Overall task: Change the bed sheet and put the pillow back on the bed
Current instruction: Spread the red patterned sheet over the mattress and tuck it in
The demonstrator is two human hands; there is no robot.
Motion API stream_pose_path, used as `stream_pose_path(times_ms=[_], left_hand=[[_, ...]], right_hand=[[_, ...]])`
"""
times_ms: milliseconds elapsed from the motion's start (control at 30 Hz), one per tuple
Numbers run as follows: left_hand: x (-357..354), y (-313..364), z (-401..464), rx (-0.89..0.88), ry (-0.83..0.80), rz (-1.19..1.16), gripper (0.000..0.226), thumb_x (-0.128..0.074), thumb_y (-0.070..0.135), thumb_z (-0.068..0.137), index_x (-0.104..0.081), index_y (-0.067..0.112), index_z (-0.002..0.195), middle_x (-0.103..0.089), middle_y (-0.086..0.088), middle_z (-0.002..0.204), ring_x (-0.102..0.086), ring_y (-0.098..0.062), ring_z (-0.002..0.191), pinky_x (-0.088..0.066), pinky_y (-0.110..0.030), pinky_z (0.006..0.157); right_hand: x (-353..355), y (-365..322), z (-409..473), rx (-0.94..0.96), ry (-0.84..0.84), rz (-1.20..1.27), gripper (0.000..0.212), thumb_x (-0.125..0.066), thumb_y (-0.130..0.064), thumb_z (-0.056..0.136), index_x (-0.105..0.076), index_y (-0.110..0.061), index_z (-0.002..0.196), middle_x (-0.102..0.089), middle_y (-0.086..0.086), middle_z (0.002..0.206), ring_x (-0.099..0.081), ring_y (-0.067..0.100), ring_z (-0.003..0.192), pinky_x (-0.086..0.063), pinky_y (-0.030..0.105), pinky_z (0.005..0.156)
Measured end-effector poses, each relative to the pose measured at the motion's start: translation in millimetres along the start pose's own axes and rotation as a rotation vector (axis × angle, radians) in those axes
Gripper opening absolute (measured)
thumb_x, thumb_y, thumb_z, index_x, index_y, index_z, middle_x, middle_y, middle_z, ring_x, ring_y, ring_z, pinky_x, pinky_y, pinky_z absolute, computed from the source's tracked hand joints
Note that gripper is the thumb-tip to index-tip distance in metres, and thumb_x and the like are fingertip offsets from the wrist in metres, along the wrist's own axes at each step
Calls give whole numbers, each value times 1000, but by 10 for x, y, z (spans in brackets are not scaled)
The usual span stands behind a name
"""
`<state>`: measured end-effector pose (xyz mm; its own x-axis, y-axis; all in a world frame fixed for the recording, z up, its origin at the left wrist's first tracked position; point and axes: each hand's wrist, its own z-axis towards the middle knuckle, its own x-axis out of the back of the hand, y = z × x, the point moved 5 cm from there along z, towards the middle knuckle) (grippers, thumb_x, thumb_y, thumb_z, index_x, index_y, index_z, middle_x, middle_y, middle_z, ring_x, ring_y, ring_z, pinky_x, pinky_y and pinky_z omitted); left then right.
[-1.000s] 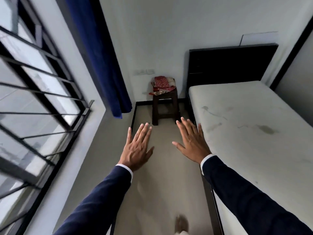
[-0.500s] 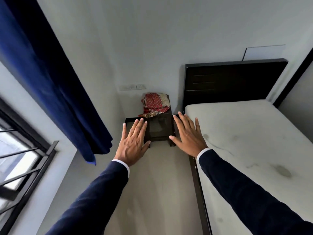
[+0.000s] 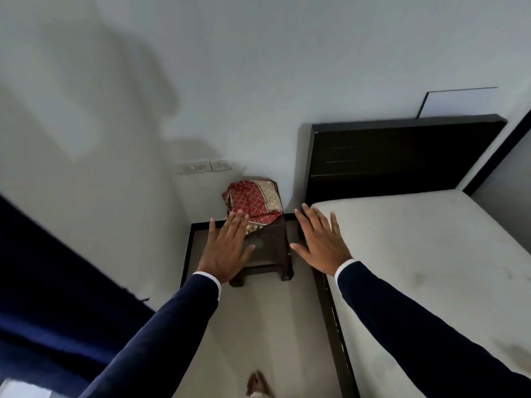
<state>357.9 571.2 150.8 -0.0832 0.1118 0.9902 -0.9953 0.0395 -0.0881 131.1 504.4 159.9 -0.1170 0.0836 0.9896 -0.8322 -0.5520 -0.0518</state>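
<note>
A bare white mattress point(image 3: 431, 254) with faint stains lies on a dark bed frame at the right, under a black headboard point(image 3: 396, 156). A folded red and gold patterned sheet point(image 3: 255, 205) rests on a brown stool point(image 3: 273, 248) beside the head of the bed. My left hand point(image 3: 227, 251) is stretched out flat in the air before the stool, its fingertips overlapping the sheet in view. My right hand point(image 3: 321, 242) is spread flat in the air near the mattress corner. Both hands hold nothing. No pillow is in sight.
A dark blue curtain point(image 3: 57, 282) hangs at the left. Wall sockets point(image 3: 204, 167) sit above the stool. A strip of pale floor point(image 3: 258, 326) runs between curtain and bed frame rail point(image 3: 333, 326). My foot point(image 3: 258, 383) shows at the bottom.
I have walked toward the stool, which now sits closer and larger. The window has left the view. Both hands stay flat and outstretched.
</note>
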Motion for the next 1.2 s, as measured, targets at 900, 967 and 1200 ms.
stream_pose_path(times_ms=[900, 967, 1200], left_hand=[[-2963, -1496, 3667, 403, -678, -653, 62, -47, 46, 94, -33, 23, 150, -38, -8, 153, -41, -32, 140, -35, -57, 114], [-3260, -1536, 3766, 583, -659, -874, 56, -57, 44, 93, -43, 25, 144, -48, -7, 142, -51, -27, 129, -44, -52, 109], [-3691, -1561, 3849, 970, -463, -1263, 51, -77, 44, 69, -52, 41, 114, -63, 17, 117, -62, -7, 109, -52, -34, 96]], right_hand=[[-3259, 1311, 4301, 121, -636, 211, 85, -60, -41, 94, -9, -18, 159, -6, 9, 167, -10, 32, 153, -13, 55, 121], [-3566, 1309, 4476, 142, -682, 225, 89, -64, -37, 92, -9, -18, 159, -6, 9, 167, -11, 33, 153, -15, 55, 122], [-4246, 1136, 4562, 167, -786, 338, 95, -68, -37, 87, -10, -16, 159, -8, 11, 166, -10, 35, 152, -17, 49, 123]])
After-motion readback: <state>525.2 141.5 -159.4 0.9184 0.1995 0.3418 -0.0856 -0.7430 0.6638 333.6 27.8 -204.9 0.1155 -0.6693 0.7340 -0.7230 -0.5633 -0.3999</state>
